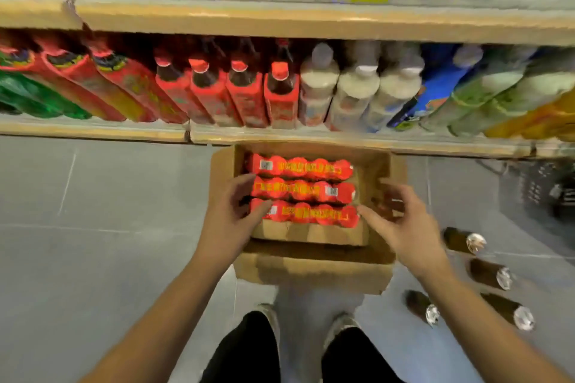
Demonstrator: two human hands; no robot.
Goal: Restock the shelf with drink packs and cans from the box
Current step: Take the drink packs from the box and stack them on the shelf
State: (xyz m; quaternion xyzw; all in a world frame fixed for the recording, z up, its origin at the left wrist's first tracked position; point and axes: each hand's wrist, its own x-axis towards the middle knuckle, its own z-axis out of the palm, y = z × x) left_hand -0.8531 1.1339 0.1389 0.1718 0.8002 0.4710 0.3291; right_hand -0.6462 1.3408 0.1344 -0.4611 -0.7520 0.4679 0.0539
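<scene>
Across the upper half of the view runs the shelf (311, 22), with two tiers showing, both blurred. Its lower tier carries rows of bottles. Among them are four red-capped bottles (242, 84) with red labels and, just to their right, three white bottles (357, 90) in the front row.

Below the shelf lies the grey tiled floor (93, 227). One open cardboard box (311, 270) sits on it, right at the foot of the shelf. A dark wire basket (547, 190) stands at the right edge.

Inside the box lie three red drink packs (303, 191), side by side and touching, each running left to right: the far pack (300, 165), the middle one, and the nearest pack (314, 214). Four dark cans (490, 274) with silver ends lie on their sides on the floor to the right of the box, apart from one another.

The left hand (231, 211) reaches in at the left end of the packs. Its fingers (261, 211) are spread and loosely bent, resting on the ends of the middle and nearest packs without closing round either. The right hand (401, 224) is at the right end with its fingers (370, 216) splayed wide. The forefinger tip touches the end of the nearest pack, and the rest hover above the box's right flap, holding nothing.
</scene>
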